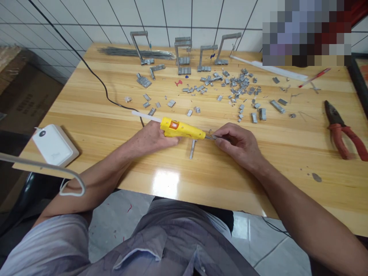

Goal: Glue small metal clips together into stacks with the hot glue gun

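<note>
My left hand (153,138) is wrapped round a yellow glue gun (182,129), with a white glue stick (146,116) poking out of its back end. The gun's metal nozzle points right, close to the fingertips of my right hand (237,145). Thumb and fingers of that hand pinch a small grey metal piece (214,137) at the nozzle tip; much of it is hidden by the fingers. Just below the gun, a narrow grey strip (192,149) lies on the wooden table (218,176).
Small grey pieces (241,86) are scattered beyond my hands. Several bent grey frames (182,55) stand near the tiled wall. Red-handled pliers (339,130) lie at the right, a white power bank (54,145) at the left. A black cable (97,76) runs to the gun.
</note>
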`<state>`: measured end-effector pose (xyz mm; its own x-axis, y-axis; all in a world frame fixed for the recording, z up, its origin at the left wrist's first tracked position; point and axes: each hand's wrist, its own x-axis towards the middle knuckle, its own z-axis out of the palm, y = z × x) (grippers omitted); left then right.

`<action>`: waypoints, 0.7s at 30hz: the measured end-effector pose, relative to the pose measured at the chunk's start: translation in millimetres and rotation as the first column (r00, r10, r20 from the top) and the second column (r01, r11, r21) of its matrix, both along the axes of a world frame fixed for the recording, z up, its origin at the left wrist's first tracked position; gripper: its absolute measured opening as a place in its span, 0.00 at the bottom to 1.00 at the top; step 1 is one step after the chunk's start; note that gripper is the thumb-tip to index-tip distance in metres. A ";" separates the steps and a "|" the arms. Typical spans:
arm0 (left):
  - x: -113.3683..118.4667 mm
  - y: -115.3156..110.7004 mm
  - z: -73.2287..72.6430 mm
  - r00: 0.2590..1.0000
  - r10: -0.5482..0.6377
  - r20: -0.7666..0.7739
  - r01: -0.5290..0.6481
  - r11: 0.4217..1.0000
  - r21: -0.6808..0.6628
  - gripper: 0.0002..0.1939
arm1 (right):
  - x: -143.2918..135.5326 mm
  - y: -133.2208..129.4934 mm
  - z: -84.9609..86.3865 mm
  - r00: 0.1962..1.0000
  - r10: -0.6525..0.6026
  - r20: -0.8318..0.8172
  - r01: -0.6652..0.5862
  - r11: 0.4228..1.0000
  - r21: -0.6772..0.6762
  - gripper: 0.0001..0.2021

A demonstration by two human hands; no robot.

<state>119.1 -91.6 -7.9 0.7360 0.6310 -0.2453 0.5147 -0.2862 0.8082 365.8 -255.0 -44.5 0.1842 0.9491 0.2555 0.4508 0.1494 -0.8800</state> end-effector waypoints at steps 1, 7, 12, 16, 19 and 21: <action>0.2 -0.3 0.6 1.000 0.001 0.006 -0.001 1.000 0.004 0.09 | 0.1 0.0 0.1 1.000 0.002 -0.002 -0.002 1.000 0.001 0.05; 1.7 -2.4 5.2 1.000 0.015 -0.006 -0.015 0.999 0.038 0.11 | 1.1 0.6 0.0 1.000 0.019 -0.008 -0.018 1.000 0.005 0.04; 1.5 -3.0 3.4 1.000 0.026 0.007 -0.027 0.999 0.030 0.10 | 1.6 0.6 -1.4 1.000 0.018 -0.003 -0.018 1.000 0.018 0.04; 1.9 -3.3 4.3 0.999 0.018 0.041 -0.019 1.000 0.011 0.09 | 1.5 0.8 -2.5 1.000 0.020 -0.002 -0.020 1.000 0.017 0.05; 2.7 -4.0 5.0 0.999 0.014 0.043 -0.014 1.000 0.002 0.10 | 1.6 1.0 -2.6 1.000 0.023 0.005 -0.023 0.999 0.025 0.04; 2.8 -4.6 4.0 0.999 0.023 0.049 -0.024 1.000 0.005 0.10 | 1.6 1.2 -2.1 1.000 0.025 0.011 -0.025 0.999 0.025 0.04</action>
